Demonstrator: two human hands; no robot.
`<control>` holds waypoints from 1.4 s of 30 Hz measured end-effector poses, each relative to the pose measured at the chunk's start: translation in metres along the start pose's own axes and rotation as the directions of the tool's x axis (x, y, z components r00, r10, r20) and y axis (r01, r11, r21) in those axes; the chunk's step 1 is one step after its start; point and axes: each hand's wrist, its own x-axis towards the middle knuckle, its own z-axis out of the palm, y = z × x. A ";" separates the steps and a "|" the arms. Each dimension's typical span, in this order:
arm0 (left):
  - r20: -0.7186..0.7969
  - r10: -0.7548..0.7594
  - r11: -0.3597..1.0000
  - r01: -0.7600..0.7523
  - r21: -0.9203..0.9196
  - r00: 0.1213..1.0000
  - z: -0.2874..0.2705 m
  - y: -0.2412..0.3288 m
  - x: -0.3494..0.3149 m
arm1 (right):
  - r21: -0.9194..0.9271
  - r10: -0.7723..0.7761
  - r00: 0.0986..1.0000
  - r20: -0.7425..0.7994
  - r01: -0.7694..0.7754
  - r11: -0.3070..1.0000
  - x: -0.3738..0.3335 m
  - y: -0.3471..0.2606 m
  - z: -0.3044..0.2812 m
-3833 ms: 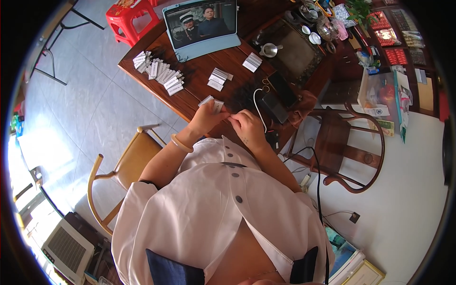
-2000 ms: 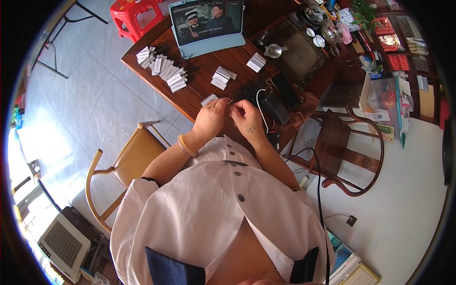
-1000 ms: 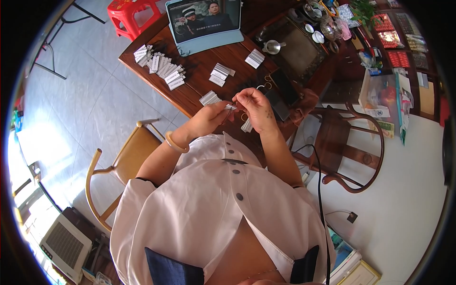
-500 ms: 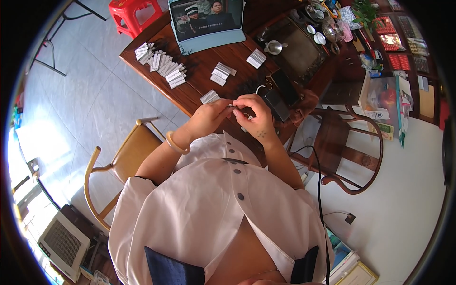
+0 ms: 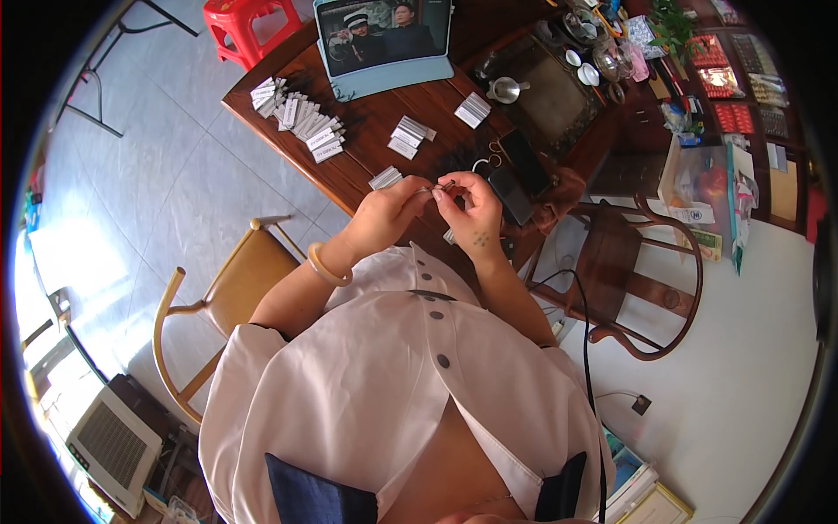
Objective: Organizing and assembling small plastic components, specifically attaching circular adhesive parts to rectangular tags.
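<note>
Over the table's near edge, my left hand (image 5: 382, 215) and my right hand (image 5: 474, 212) meet fingertip to fingertip. Both are closed in a pinch. Between them is a tiny, thin, dark and silvery thing (image 5: 425, 189), too small to name and partly covered by fingers. A small stack of white and grey printed strips (image 5: 385, 178) lies just beyond my left hand. Part of another pale striped piece (image 5: 449, 236) shows below my right hand. A pale bangle (image 5: 328, 265) circles my left wrist.
On the wooden table (image 5: 362, 144) lie a fanned heap of white strips (image 5: 307, 127) and two small stacks (image 5: 408, 137) (image 5: 472, 110). A tablet (image 5: 381, 39) stands behind them. Right of my hands are a dark phone (image 5: 522, 162), a black device (image 5: 510, 196) and a tea tray (image 5: 550, 83).
My right hand's fingertips have shifted slightly and changed their pinch, with the thumb now more upright. My left hand stays nearly in place. The picture on the tablet differs a little.
</note>
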 end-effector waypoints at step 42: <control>0.194 -0.275 0.819 0.335 -0.465 0.942 0.012 0.007 -0.010 | -0.164 -0.221 0.970 0.107 0.236 0.958 -0.001 -0.006 -0.005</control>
